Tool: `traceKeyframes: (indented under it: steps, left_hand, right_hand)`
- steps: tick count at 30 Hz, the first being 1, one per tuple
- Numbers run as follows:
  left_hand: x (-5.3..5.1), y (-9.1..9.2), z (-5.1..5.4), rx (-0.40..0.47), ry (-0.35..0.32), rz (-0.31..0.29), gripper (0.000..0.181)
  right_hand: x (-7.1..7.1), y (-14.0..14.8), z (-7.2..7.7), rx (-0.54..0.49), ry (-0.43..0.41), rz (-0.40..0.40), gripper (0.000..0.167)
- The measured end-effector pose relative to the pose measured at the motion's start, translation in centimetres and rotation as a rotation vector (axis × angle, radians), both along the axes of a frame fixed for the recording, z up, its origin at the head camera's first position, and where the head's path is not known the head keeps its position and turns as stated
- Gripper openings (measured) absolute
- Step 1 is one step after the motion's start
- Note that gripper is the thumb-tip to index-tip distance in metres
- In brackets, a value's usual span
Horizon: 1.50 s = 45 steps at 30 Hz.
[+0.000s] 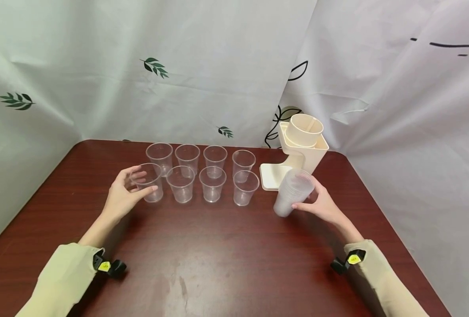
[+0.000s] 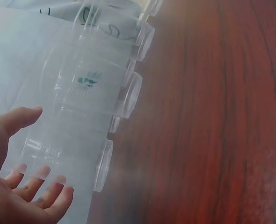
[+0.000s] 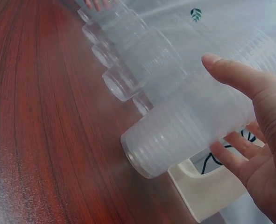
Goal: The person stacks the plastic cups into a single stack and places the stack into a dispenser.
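My left hand (image 1: 124,193) is curled around a clear plastic cup (image 1: 154,196) at the left end of the front row, thumb before it and fingers behind. In the left wrist view, the fingertips (image 2: 43,171) show through the clear wall. On the right, my right hand (image 1: 320,203) holds a stack of nested plastic cups (image 1: 287,198), thumb on the near side. The stack (image 3: 166,140) leans in the right wrist view; I cannot tell whether its base touches the table. Several more clear cups (image 1: 212,189) stand upright in two rows between the hands.
A cream plastic stand (image 1: 313,155) with a round open tube on top and a flat white base (image 1: 272,177) stands behind the stack. White cloth (image 1: 226,88) with leaf prints hangs behind the dark red wooden table (image 1: 226,255).
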<state>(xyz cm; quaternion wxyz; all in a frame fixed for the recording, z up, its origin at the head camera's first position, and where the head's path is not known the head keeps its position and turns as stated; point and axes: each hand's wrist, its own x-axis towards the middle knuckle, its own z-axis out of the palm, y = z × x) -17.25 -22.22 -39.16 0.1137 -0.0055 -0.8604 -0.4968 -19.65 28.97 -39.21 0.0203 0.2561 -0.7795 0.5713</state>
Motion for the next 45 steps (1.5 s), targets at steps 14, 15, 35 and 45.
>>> traceKeyframes:
  steps: [14,15,35,45]
  left_hand:
    - [0.4,0.8,1.1,0.056,0.029,0.060,0.071]
    - [0.4,0.8,1.2,0.067,0.037,0.063,0.071]
    - [0.4,1.6,3.6,0.179,0.160,0.056,0.063]
    - [1.1,3.1,5.2,0.202,0.164,0.014,0.061]
  right_hand:
    - [0.0,-0.1,0.2,0.019,0.004,-0.008,0.089]
    - [0.0,-0.1,0.2,0.019,0.003,-0.007,0.089]
    - [-0.1,0.2,0.1,0.056,-0.001,-0.017,0.087]
    - [-0.1,0.0,0.1,0.052,-0.011,-0.017,0.087]
